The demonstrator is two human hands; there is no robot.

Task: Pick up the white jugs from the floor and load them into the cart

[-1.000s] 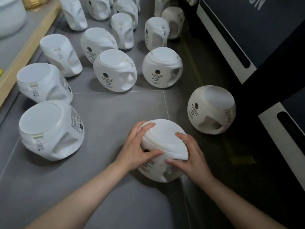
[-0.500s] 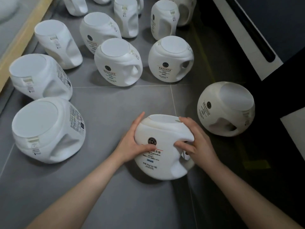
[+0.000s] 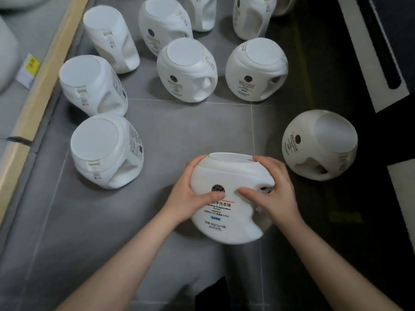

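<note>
A white jug (image 3: 226, 176) with a round dark logo and printed label hangs between my hands above the grey floor, its label side turned toward me. My left hand (image 3: 190, 194) grips its left side, thumb across the label. My right hand (image 3: 276, 194) grips the right side at the handle recess. Several more white jugs stand upside down on the floor: one to the right (image 3: 318, 144), two on the left (image 3: 105, 151) (image 3: 92, 84), and two behind (image 3: 186, 68) (image 3: 256, 68). No cart shows.
A wood-edged shelf (image 3: 38, 90) with a yellow tag runs along the left. Dark panels with white frames (image 3: 370, 48) stand on the right above a shadowed strip of floor. Further jugs crowd the top edge. Grey tiles (image 3: 175, 131) lie bare between the jugs.
The jug has tipped toward me and risen, its label now facing up at me. Both hands kept their grip and shifted down the sides. The view has moved closer.
</note>
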